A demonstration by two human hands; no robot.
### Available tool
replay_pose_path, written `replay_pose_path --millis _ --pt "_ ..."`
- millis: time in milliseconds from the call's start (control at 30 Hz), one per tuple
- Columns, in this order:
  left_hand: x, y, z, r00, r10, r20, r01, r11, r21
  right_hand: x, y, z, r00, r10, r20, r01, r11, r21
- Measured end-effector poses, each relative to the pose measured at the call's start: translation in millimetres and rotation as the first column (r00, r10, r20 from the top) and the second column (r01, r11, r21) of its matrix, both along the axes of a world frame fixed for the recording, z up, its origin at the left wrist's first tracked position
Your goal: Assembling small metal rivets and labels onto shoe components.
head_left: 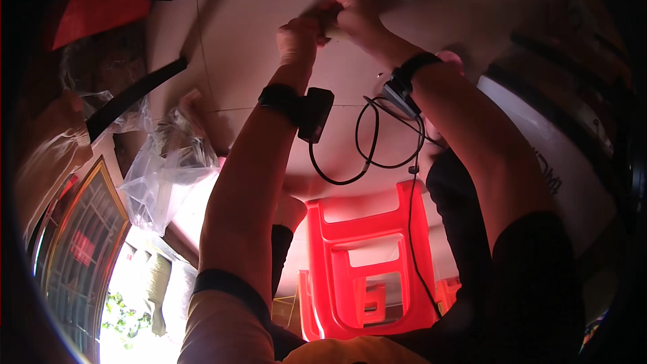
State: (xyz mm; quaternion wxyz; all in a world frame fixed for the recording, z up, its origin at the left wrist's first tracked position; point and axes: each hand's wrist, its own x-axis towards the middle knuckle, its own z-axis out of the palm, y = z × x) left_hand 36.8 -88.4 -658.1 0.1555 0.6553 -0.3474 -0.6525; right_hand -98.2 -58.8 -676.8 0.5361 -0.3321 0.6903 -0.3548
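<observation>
Both arms stretch far forward over the pale tiled floor (263,0). My left hand (297,38) is closed, its fingers curled toward my right hand. Close beside it, my right hand (358,21) is bent, with its fingers pinched together. Between them is a small, dim thing that I cannot make out; shadow and the fingers hide most of it. Each wrist wears a black strap with a small black box: one box (315,114) on the left, another box (400,98) on the right. A thin black cable (357,136) loops between the wrists.
A red plastic stool (320,231) stands below my arms, near my legs. Clear plastic bags (155,175) hang or lie at the left, near a gold-edged framed panel (121,195). A white curved surface (539,135) with dark edging is at the right.
</observation>
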Motion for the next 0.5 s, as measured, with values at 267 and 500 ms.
replay_pose_path --millis 267,500 --pt "9.3 3.9 10.8 0.971 0.139 -0.196 -0.128 0.989 0.067 -7.5 -0.5 24.5 0.969 0.002 0.247 -0.031 0.993 0.115" --pt "26.1 26.9 25.8 0.945 0.281 -0.170 -0.252 0.953 0.170 12.7 28.4 48.2 0.985 0.101 0.139 -0.087 0.991 -0.104"
